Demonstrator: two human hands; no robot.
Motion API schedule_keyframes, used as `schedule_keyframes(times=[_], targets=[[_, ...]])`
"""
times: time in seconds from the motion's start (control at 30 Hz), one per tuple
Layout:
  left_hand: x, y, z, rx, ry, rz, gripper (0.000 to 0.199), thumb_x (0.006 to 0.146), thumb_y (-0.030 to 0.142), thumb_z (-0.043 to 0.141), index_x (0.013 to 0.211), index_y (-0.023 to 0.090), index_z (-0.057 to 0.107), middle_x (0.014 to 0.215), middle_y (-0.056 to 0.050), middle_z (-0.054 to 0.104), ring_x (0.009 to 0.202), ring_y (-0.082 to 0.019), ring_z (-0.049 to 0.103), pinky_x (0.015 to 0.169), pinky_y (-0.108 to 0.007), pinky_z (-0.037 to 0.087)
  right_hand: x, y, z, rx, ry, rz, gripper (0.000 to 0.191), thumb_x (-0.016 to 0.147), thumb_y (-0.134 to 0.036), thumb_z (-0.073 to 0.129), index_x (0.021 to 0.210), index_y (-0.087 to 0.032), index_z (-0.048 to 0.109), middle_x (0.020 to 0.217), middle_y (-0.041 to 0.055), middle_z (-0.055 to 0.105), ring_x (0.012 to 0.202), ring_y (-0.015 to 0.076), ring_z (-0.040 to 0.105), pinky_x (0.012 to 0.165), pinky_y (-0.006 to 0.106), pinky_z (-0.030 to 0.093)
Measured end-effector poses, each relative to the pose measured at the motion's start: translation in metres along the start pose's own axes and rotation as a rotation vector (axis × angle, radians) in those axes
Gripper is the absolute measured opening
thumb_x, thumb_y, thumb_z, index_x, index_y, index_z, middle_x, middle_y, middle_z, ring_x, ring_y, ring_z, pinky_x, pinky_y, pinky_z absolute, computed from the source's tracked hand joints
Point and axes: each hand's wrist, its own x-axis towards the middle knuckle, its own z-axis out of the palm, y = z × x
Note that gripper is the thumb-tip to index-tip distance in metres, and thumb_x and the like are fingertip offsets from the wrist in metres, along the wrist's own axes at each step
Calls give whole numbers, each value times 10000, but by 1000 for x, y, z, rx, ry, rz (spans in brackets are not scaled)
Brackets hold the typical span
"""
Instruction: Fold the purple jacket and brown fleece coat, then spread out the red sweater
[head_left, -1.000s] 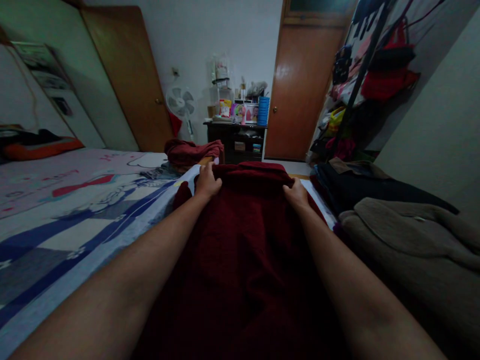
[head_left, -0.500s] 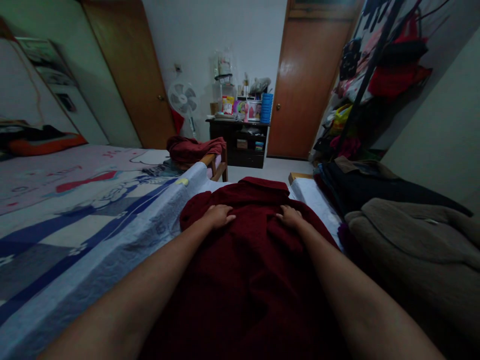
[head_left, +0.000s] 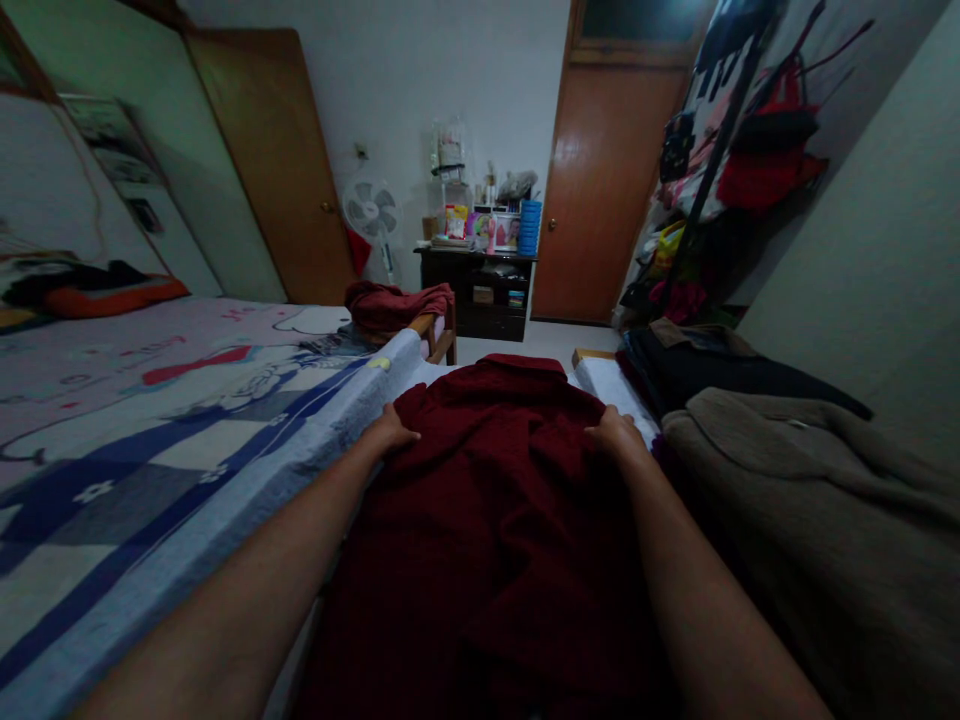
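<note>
A dark red collared shirt (head_left: 495, 510) lies spread out before me, its collar at the far end and loose wrinkles down its middle. At the shirt's left shoulder edge, my left hand (head_left: 390, 432) is closed on the cloth, thumb on top and the other fingers mostly hidden. My right hand (head_left: 621, 435) grips the opposite shoulder edge in much the same way. The near end of the shirt runs into shadow between my forearms.
On the left is a bed with a patterned blanket (head_left: 187, 445). A bunched red garment (head_left: 397, 305) rests on a wooden rail. Folded dark clothes (head_left: 735, 365) and a brown garment (head_left: 795, 470) are piled at right. A fan (head_left: 373, 210) and black cabinet (head_left: 487, 300) stand at the back.
Both hands have moved apart, from lying on the shirt's upper part out to its shoulder edges, where they now grip. The shirt's shoulders are spread flatter, and the view has tilted slightly.
</note>
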Motion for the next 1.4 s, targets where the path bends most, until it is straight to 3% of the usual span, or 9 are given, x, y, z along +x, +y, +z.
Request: schedule_keyframes(times=[0.23,0.4,0.53,0.7,0.9,1.07,1.13,1.27,1.4], targets=[[-21,14,-26,13,127,116,386,808,328,606,1166,187,626,1125,-126,697,1051,-319,646,844,-359,498,-10,26,-3,-64,-72,7,513,817,-318,587,1255,-52,582,1136,245,668,1034,317,663,767,337,503],[-30,16,-68,68,445,144,475,878,275,541,1343,190,493,1236,-146,579,1108,-301,596,924,-397,481,-8,25,-12,-55,-33,-43,331,845,-246,539,1063,-65,711,1072,243,692,1023,325,662,780,329,484],[-33,12,-77,85,485,99,893,785,261,676,1502,85,172,1504,-265,231,1323,-387,394,1029,-455,410,-5,5,-27,-3,99,-111,340,849,-146,477,1124,-119,675,1126,186,674,1057,280,633,851,305,457],[-75,29,-53,311,389,287,668,782,336,673,1388,167,447,1560,-170,218,1345,-406,333,1078,-497,360,-7,-14,-37,28,382,-272,386,853,-170,498,1221,-96,588,1293,202,522,1164,271,542,994,328,397],[-193,54,7,99,-81,846,385,850,288,590,1226,204,590,1279,-72,582,1179,-236,496,1062,-371,387,-30,0,-20,-95,110,-250,470,794,-336,633,1230,-169,576,1349,179,462,1276,333,439,1007,421,408],[-267,64,53,9,-415,1031,897,649,541,765,1428,264,416,1494,-89,400,1341,-338,350,1095,-483,343,-47,16,-18,-78,46,13,546,835,-322,562,1347,-145,493,1298,225,534,1200,347,537,928,448,459],[-277,69,64,42,-429,1022,945,636,502,777,1455,258,373,1526,-109,352,1353,-372,327,1082,-512,345,-48,20,-21,-68,-9,5,488,846,-287,535,1312,-142,545,1245,222,591,1145,336,591,884,430,485],[-278,75,73,111,-409,1004,361,836,249,569,1196,247,595,1231,-79,611,1094,-267,556,921,-400,464,-41,19,-31,-76,-20,-57,359,826,-281,581,1115,-100,693,1114,230,669,1044,335,654,809,389,516],[-270,70,66,152,-363,997,215,849,121,473,942,219,640,973,-54,672,890,-211,598,779,-317,479,-26,6,-50,-55,92,-184,277,844,-274,577,1027,-137,733,996,176,715,963,270,679,788,311,509]])
